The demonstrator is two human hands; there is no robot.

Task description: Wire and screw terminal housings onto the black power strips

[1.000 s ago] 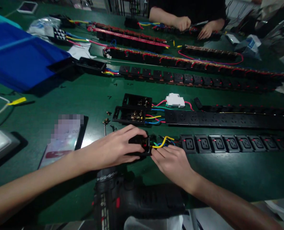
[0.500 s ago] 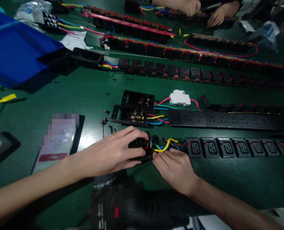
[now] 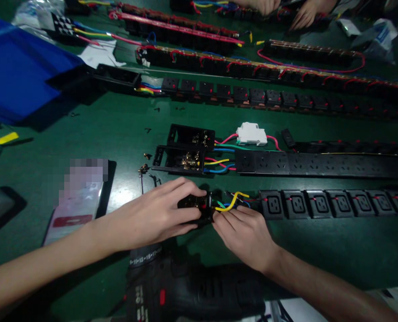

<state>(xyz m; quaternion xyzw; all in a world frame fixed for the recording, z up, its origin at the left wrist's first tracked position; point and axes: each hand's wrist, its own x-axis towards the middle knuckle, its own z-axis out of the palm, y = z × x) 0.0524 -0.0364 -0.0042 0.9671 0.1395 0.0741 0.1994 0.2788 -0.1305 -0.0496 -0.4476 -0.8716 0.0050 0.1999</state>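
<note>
A small black box (image 3: 204,206) sits near the middle, with my left hand (image 3: 165,210) wrapped over it, thumb and fingers on its sides. At its right end, my right hand (image 3: 241,230) has its fingers pressed together by the wires. A yellow wire (image 3: 231,203) curves up from that end above my right fingers, with green and blue wires beside it. The wires lead toward a row of black sockets (image 3: 296,205). What my right fingertips pinch is hidden.
A black power drill (image 3: 199,286) lies below my hands, and a phone (image 3: 76,205) at left. Behind are two open black boxes (image 3: 177,160), a white breaker (image 3: 251,134), long socket strips (image 3: 323,164) and a blue bin (image 3: 21,67). Another person's hands (image 3: 304,15) work at the far edge.
The view has shifted slightly, so most objects appear a little higher and further left. My hands keep almost the same hold; the yellow wire sits slightly lower beside the box.
</note>
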